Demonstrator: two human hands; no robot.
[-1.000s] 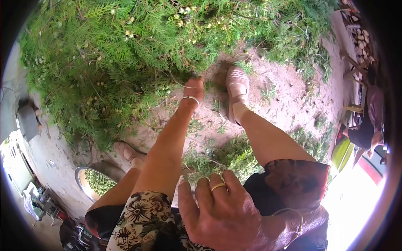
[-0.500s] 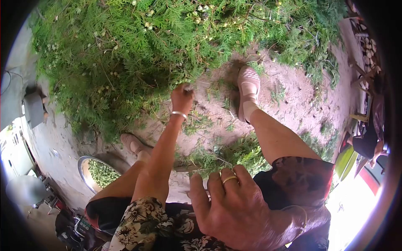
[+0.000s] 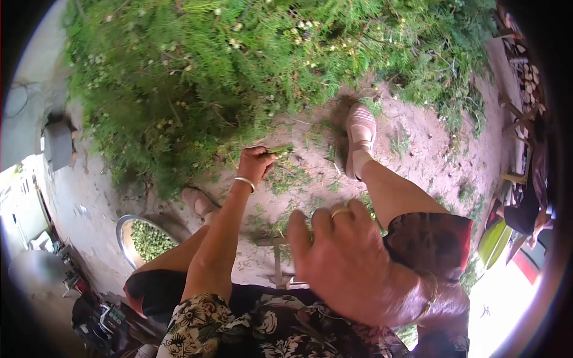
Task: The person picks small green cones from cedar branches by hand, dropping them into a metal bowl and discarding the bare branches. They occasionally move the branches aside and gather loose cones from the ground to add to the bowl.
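Observation:
My left hand [image 3: 256, 164] is closed around a small green sprig [image 3: 280, 149], whose tip sticks out to the right, beside the lower edge of a large heap of green branches [image 3: 239, 65]. Pale round cones dot the heap. My right hand [image 3: 352, 256], with a ring on one finger, hangs close to the camera above my lap, back side up. Its fingers are bent and slightly apart, and nothing shows in them.
A round basin [image 3: 123, 235] with green cones stands at the lower left. My shoes [image 3: 361, 128] rest on sandy ground [image 3: 412, 137] strewn with bits of greenery. A grey box-like object [image 3: 58, 145] is at the left, stacked wood [image 3: 529, 83] at the far right.
My left hand has moved down a little from the heap, and a green sprig now shows in it. My right hand has shifted slightly right. The view has tilted a little.

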